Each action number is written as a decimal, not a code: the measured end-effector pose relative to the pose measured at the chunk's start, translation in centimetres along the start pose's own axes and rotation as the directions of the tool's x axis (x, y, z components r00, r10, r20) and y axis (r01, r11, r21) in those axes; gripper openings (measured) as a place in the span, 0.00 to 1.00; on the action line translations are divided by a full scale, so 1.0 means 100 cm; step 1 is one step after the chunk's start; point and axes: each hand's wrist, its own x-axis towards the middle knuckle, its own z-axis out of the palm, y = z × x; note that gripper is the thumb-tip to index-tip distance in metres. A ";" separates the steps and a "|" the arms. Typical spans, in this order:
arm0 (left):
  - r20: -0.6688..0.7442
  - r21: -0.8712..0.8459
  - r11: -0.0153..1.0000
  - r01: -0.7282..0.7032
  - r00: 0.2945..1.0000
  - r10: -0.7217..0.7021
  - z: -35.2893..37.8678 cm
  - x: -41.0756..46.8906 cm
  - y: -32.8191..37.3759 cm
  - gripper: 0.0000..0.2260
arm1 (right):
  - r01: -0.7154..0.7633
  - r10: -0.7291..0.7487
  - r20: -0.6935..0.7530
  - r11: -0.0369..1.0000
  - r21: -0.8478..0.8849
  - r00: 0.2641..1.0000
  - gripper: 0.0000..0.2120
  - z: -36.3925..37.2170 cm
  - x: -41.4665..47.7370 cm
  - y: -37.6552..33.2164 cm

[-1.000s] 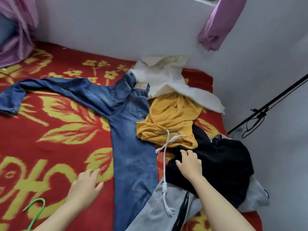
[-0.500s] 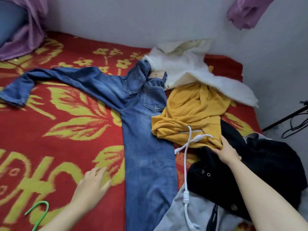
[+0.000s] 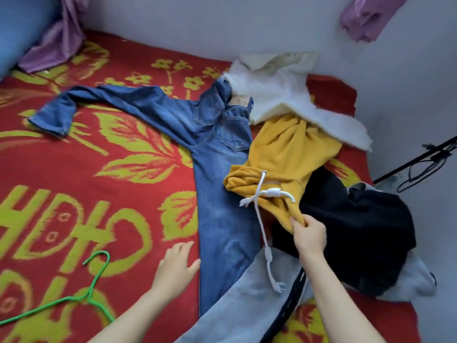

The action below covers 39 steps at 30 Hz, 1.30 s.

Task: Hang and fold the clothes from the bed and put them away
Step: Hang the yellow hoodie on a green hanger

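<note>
Clothes lie across a bed with a red and yellow blanket (image 3: 74,169). My right hand (image 3: 309,235) pinches the lower edge of a yellow hoodie (image 3: 284,157) with white drawstrings. Blue jeans (image 3: 217,154) are spread out to its left. A white fleecy garment (image 3: 279,100) sits behind it, a black garment (image 3: 358,224) to its right, and a grey garment (image 3: 247,308) in front. My left hand (image 3: 176,266) hovers open, fingers spread, over the blanket beside the jeans leg. A green wire hanger (image 3: 74,295) lies at the front left.
A white wall runs behind and to the right of the bed. Purple cloth (image 3: 366,16) hangs at the top right, more purple cloth (image 3: 57,40) and a blue pillow (image 3: 19,28) at the top left. A black rod with cables (image 3: 425,157) stands at the right.
My right hand moved from the black garment to the yellow hoodie's edge, took hold of it and pulled it toward me. My left hand stayed open beside the jeans.
</note>
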 end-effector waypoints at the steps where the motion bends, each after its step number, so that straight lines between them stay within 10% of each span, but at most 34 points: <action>1: 0.020 -0.112 0.994 0.011 1.000 -0.008 0.003 -0.004 0.007 0.24 | -0.032 0.031 0.009 0.998 0.063 0.999 0.11 0.006 -0.020 0.002; 4: 0.104 -0.530 0.834 0.153 0.988 -0.115 -0.012 -0.039 0.026 0.20 | -0.115 0.107 0.049 0.964 0.239 0.993 0.14 0.012 -0.106 -0.008; 6: 0.351 -0.733 0.544 0.408 0.912 -0.210 -0.033 -0.063 0.029 0.20 | -0.116 0.091 0.096 0.947 0.300 0.991 0.14 0.018 -0.161 -0.022; 10: 0.754 -0.656 0.009 0.755 0.656 -0.044 -0.063 -0.090 0.011 0.31 | -0.106 0.038 0.199 0.931 0.348 0.979 0.17 0.039 -0.252 -0.047; 13: 0.710 -0.703 -0.096 0.704 0.702 -0.051 -0.090 -0.113 -0.027 0.10 | -0.066 -0.009 0.234 0.949 0.307 0.972 0.13 0.056 -0.321 -0.064; 19: 0.402 -0.905 0.134 0.403 0.915 -0.036 -0.210 -0.176 -0.120 0.12 | 0.025 -0.112 0.281 0.955 0.297 0.953 0.16 0.101 -0.452 -0.148; 23: 0.026 -0.877 0.477 0.055 0.997 -0.067 -0.317 -0.191 -0.149 0.15 | 0.155 -0.271 0.368 0.936 0.316 0.889 0.10 0.109 -0.486 -0.225; 26: -0.223 -0.660 0.710 -0.246 0.966 0.128 -0.409 -0.204 -0.173 0.12 | 0.214 -0.306 0.306 0.930 0.298 0.902 0.17 0.093 -0.486 -0.274; 30: -0.342 -0.383 0.776 -0.501 0.857 0.385 -0.501 -0.246 -0.187 0.30 | 0.216 -0.288 0.230 0.932 0.291 0.930 0.19 0.092 -0.470 -0.324; 35: -0.368 -0.187 0.814 -0.550 0.807 0.461 -0.535 -0.290 -0.216 0.34 | 0.015 -0.199 0.428 0.919 0.395 0.882 0.29 0.143 -0.489 -0.365; 39: -0.402 -0.200 0.851 -0.486 0.833 0.381 -0.535 -0.308 -0.252 0.32 | -0.358 -0.010 0.563 0.764 0.538 0.826 0.15 0.201 -0.518 -0.371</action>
